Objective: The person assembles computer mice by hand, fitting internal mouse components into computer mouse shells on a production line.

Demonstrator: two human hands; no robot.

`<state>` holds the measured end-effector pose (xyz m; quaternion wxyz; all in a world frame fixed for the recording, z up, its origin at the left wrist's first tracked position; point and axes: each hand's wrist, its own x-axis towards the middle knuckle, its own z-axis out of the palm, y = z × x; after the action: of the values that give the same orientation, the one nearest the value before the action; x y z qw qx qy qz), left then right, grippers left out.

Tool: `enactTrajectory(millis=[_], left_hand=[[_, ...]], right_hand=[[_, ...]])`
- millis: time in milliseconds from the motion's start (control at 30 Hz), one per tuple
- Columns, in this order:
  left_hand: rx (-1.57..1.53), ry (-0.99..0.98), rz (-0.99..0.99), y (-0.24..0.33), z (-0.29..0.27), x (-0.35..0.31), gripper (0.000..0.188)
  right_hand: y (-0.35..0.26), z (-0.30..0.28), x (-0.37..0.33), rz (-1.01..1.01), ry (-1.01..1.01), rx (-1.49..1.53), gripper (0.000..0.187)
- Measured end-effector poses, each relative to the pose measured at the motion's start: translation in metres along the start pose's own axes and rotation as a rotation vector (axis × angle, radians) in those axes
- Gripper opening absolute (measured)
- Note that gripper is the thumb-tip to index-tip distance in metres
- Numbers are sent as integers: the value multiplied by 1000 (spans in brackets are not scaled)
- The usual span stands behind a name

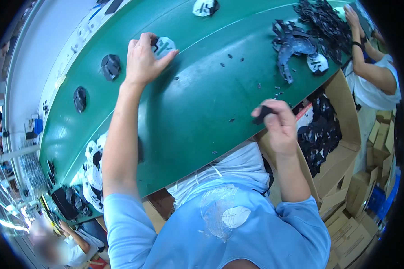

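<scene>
At the far left of the green work surface [202,103], my left hand [141,60] grips a small rounded white and black plastic part [165,46] with cut-out slots. Its thumb lies along the near edge and the fingers curl over the far-left side. My right hand [280,127] is raised by the table's near edge, pinching a small flat black piece [264,115] between thumb and fingers. Left of my left hand lie a black angular part [110,67] and a black oval part [79,99]. Another white and black part [205,7] rests beyond it.
Black plastic parts form a heap [323,27] at the far right, with a white and black part [317,64] beside it. Small black scraps dot the table. A cardboard box [345,154] of black pieces stands at right. Co-workers sit at the far right and lower left.
</scene>
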<state>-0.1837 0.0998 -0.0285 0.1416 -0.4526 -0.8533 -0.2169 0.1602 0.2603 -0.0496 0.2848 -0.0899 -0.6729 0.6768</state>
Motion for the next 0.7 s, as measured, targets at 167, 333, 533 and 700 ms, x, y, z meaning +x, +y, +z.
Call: enactTrajectory(millis=[167,333,533,700], left_hand=[[-562,183,-215,57,-31,-53,20],[-907,670,-341,99,-17,-131,5],[-479,238,203,128,-40,-187,17],[-1425,345,-321,128,-14,-208,51]], right_hand=[[9,90,33,-7,104,250,21],[20,157,19,357,352,829,22],[2,156,22,446,350,1104,24],[12,164,5,115,209,700,27]])
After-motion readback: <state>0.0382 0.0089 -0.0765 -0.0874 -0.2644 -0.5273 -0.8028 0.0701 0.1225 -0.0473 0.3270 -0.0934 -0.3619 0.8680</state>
